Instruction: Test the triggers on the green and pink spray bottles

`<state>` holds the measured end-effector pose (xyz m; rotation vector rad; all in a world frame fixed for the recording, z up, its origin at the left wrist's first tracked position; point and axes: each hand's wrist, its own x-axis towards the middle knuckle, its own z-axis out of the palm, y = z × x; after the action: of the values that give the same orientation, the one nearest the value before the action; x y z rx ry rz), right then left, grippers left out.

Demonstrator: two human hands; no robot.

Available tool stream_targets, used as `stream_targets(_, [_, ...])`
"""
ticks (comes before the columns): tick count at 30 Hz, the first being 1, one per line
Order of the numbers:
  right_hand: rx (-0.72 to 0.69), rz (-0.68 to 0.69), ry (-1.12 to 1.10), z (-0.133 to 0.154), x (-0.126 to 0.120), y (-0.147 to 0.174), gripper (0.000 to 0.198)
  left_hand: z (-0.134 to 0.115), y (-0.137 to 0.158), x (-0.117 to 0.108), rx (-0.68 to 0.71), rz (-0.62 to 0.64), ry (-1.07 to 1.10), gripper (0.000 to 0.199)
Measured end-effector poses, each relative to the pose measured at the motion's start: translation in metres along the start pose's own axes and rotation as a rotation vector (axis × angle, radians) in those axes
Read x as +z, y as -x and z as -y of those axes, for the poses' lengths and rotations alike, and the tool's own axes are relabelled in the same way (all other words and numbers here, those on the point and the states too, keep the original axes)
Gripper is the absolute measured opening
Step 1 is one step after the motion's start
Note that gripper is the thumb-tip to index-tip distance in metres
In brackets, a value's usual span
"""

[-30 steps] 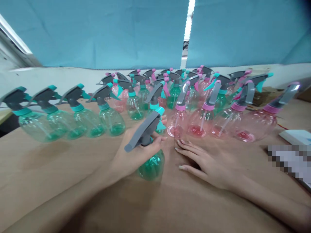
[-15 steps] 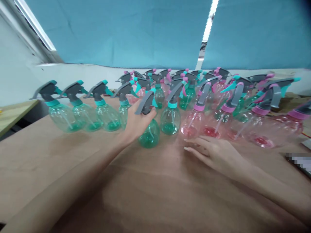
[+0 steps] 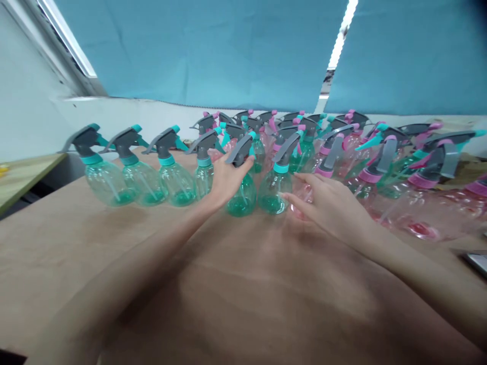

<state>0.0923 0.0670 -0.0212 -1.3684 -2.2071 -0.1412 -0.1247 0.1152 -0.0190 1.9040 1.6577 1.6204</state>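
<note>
My left hand [image 3: 230, 175] is wrapped round the neck of a green spray bottle [image 3: 242, 198] with a grey trigger head, upright on the table. Just to its right stands another green spray bottle [image 3: 274, 188] with a turquoise collar. My right hand [image 3: 327, 203] has its thumb and fingers apart, the thumb tip at that bottle's right side; whether it touches cannot be made out. Partly behind the right hand is a pink spray bottle [image 3: 300, 208]. Left of my left hand, several green spray bottles [image 3: 177, 180] form a row.
More pink spray bottles [image 3: 420, 223] line the right side. Behind stand several mixed pink and green bottles [image 3: 300, 154]. The brown table [image 3: 243, 284] spreads in front. A wooden board [image 3: 26, 175] lies at far left, a dark-edged flat object [image 3: 477, 261] at right, a blue curtain [image 3: 209, 50] behind.
My left hand has pushed its green bottle back, level with the green bottle beside it. My right hand has moved up and left towards that neighbouring bottle. The view has shifted slightly.
</note>
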Motion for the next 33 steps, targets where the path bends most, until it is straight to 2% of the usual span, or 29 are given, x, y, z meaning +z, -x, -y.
stream_targets(3, [-0.006,0.018,-0.021,0.001,0.006,-0.007,0.051,0.003,0.000,0.004,0.004,-0.023,0.001,0.013])
stream_targets(9, [0.061,0.034,-0.075,0.009,0.010,-0.018,0.055,0.008,-0.004,0.013,0.022,-0.021,0.013,0.025])
stream_targets(13, [0.059,0.073,-0.143,0.010,0.015,-0.024,0.037,0.011,-0.009,0.016,0.043,-0.021,0.010,0.032])
stream_targets(16, [0.077,0.096,-0.156,0.008,0.020,-0.028,0.033,0.010,-0.008,0.014,0.055,0.006,0.004,0.038])
stream_targets(18, [0.103,0.108,-0.160,0.008,0.022,-0.029,0.034,0.007,-0.003,0.011,0.064,0.033,-0.007,0.045])
stream_targets(23, [0.165,0.141,-0.167,0.008,0.024,-0.032,0.035,0.003,0.015,-0.001,0.093,0.099,-0.034,0.077])
stream_targets(27, [0.218,0.178,-0.178,0.010,0.023,-0.033,0.042,0.004,0.027,-0.014,0.086,0.149,-0.033,0.082])
stream_targets(33, [0.267,0.226,-0.207,0.013,0.023,-0.034,0.051,-0.008,0.059,-0.036,0.084,0.202,-0.020,0.075])
